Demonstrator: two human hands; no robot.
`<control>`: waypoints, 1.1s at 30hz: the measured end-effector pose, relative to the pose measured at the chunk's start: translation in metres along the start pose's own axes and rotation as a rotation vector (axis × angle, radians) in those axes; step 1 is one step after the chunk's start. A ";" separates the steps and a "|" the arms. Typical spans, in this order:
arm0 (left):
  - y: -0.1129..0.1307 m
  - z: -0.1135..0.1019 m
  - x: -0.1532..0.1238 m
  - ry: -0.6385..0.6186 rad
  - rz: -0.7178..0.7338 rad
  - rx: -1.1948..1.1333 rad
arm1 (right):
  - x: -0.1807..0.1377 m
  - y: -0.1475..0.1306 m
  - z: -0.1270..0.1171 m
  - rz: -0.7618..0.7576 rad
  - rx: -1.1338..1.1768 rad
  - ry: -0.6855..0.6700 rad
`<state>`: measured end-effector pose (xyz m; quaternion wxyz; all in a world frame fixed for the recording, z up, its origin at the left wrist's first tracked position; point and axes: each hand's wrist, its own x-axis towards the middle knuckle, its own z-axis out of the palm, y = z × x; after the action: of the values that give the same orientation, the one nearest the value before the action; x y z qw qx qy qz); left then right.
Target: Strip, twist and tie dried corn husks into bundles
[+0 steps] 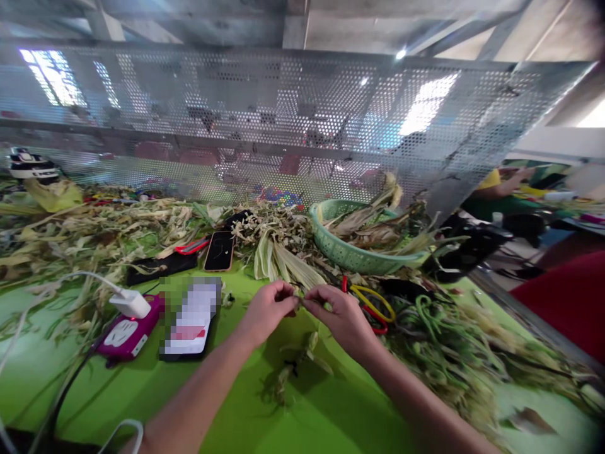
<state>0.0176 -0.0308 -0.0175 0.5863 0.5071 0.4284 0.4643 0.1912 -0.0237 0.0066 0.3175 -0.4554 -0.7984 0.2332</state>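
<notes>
Over the middle of the green table my left hand (270, 310) and my right hand (339, 313) meet almost fingertip to fingertip. Both are closed in a pinch. A tiny piece shows between the fingertips, too small to name. Below the hands lies a small bundle of dried husk strips (309, 358) with a dark tie. Just beyond the fingers, a pale fan of corn husk (282, 260) rests on the pile. Scissors with a yellow and red handle (375, 304) lie close to the right hand, partly hidden by it.
Left of me are a lit phone (193, 318), a purple power strip (127, 328) with a white charger (130, 304), and another phone (220, 250). A green basket (340, 243) holds husks. Green fibres (435, 328) are heaped right. A perforated metal screen (227, 113) stands behind.
</notes>
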 end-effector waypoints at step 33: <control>0.009 -0.033 0.007 0.285 0.003 -0.370 | -0.005 0.063 -0.067 0.446 -0.529 -0.005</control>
<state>-0.0140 -0.0173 -0.0129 0.6023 0.3208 0.4135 0.6028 0.2776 0.0073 0.0099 0.1278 -0.6847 -0.7127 0.0831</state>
